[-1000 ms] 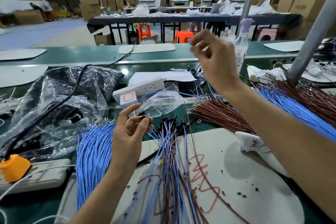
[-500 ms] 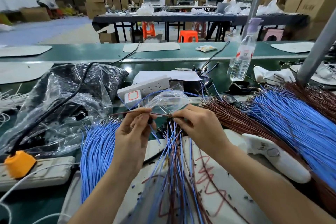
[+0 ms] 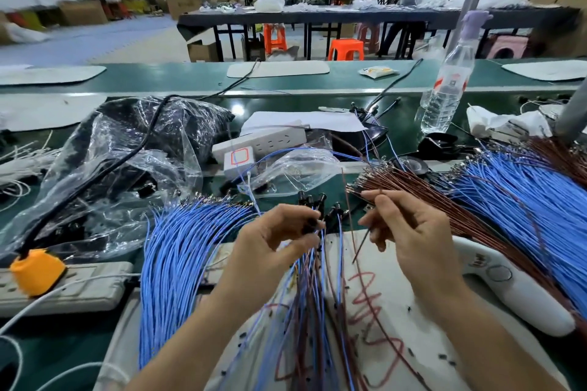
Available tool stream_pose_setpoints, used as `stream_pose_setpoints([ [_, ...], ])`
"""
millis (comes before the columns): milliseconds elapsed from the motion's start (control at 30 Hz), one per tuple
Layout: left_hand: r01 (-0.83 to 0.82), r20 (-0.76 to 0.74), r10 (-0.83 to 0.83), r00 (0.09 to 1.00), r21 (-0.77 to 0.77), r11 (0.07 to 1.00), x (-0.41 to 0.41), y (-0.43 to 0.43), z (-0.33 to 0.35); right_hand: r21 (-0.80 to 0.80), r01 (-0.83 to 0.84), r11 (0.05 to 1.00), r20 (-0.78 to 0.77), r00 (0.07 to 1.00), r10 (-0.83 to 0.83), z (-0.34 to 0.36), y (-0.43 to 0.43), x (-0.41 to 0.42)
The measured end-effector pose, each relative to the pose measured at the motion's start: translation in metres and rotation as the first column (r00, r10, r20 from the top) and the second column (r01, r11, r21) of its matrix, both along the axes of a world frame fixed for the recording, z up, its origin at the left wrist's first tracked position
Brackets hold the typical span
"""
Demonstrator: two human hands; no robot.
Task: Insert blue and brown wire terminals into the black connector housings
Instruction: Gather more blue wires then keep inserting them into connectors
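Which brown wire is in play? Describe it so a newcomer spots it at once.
Start at the big fan of loose brown wires lying right of centre. Just in front, the right hand pinches one thin brown wire; it alone is lifted off the heap, slanting down and left from that hand.

L hand [image 3: 276,233] is seen w/ fingers [image 3: 305,216] pinched on a black connector housing [image 3: 310,227], over mixed wires fanned on the white mat [image 3: 419,343]. A brown wire [image 3: 362,243] is pinched by R hand [image 3: 413,232], just beside the housing but apart from it. A blue wire bundle [image 3: 178,257] is laid left of the hands, a brown bundle [image 3: 422,197] & more blue wires [image 3: 524,200] to the right, w/ a water bottle [image 3: 444,89] stood upright at the back of the desk [image 3: 95,327].
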State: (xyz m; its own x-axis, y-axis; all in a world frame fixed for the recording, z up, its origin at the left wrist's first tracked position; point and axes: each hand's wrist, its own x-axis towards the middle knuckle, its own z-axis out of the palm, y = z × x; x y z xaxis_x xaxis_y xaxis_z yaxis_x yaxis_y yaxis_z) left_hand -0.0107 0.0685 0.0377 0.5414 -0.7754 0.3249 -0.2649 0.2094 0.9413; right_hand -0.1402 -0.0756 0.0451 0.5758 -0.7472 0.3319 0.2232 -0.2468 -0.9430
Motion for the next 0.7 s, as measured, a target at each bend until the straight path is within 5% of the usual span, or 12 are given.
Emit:
stream_pose_setpoints([
  [100,0.071,0.174,-0.082,0.981,0.068,0.995,-0.006,-0.001,-0.004,0.054,-0.11,0.992,0.089,0.99,0.105,0.003,0.01,0.001],
  [267,0.09,0.212,-0.11,0.971,0.098,0.991,-0.004,-0.001,-0.005,0.089,-0.222,0.971,0.203,0.958,0.201,0.007,0.021,0.0],
  [700,0.058,0.263,-0.092,0.96,0.134,0.989,-0.002,-0.002,-0.003,-0.024,-0.128,0.991,0.273,0.953,0.13,0.01,0.026,-0.002],
])
